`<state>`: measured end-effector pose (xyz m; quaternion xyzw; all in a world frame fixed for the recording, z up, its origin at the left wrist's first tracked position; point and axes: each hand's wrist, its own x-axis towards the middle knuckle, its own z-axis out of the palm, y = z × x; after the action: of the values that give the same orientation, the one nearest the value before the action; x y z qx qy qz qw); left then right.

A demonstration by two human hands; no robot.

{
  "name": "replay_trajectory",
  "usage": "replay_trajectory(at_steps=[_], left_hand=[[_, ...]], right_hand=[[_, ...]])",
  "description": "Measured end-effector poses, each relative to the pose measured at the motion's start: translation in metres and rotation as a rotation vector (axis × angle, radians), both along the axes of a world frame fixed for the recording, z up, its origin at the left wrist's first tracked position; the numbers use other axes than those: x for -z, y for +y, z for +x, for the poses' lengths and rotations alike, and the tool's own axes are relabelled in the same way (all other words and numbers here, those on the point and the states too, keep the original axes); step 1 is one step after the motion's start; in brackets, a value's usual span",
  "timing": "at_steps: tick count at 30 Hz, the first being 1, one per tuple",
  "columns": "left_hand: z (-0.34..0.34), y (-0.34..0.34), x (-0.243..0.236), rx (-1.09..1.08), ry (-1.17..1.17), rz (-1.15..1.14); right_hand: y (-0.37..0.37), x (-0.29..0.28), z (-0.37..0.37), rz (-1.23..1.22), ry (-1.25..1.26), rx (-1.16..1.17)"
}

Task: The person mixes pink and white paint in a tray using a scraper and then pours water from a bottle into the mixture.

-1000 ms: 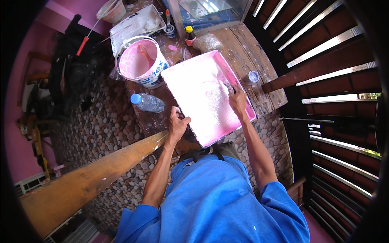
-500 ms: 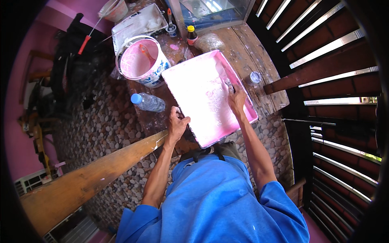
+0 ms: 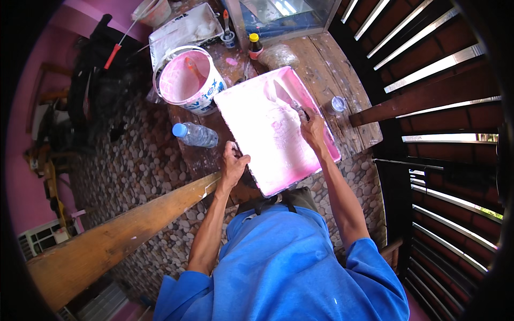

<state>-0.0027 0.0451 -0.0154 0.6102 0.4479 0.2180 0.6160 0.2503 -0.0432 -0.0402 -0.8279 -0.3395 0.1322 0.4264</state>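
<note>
The left hand (image 3: 234,165) is curled over the near-left edge of a flat rectangular pink-coated panel (image 3: 267,139), fingers clenched on its rim and steadying it. The right hand (image 3: 313,130) is closed around a small scraping tool with a pale blade (image 3: 292,104), whose blade lies on the panel's wet pink surface toward one o'clock from the panel's middle. The panel lies tilted on a worn brown wooden table (image 3: 342,80), in the centre of the view.

One white round bucket holding pink paint (image 3: 187,80) stands at ten o'clock from the panel, just beside its far-left corner. One clear plastic water bottle with a blue cap (image 3: 196,135) lies on its side at nine o'clock. One small dark bottle with a yellow cap (image 3: 255,46) stands at twelve o'clock, and one white paint tray (image 3: 184,29) lies beyond the bucket. One small round clear lid (image 3: 337,104) sits at three o'clock. One long wooden beam (image 3: 123,230) runs at seven o'clock.
</note>
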Motion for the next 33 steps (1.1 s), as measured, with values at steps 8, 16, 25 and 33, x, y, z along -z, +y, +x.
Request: replay_trajectory(at_steps=[8,16,25,33], left_hand=[[-0.008,0.002,0.013,-0.008,0.011,0.035],[-0.009,-0.001,0.033,-0.063,-0.092,-0.043],[-0.007,-0.006,0.031,-0.035,-0.076,-0.208],[-0.006,-0.006,0.034,-0.042,-0.123,-0.177]], right_hand=[[-0.035,-0.027,-0.005,-0.009,-0.380,0.051],[-0.021,-0.022,-0.014,0.061,-0.155,0.061],[0.014,0.006,-0.017,-0.020,-0.020,0.058],[0.019,0.001,-0.031,-0.041,0.149,0.078]])
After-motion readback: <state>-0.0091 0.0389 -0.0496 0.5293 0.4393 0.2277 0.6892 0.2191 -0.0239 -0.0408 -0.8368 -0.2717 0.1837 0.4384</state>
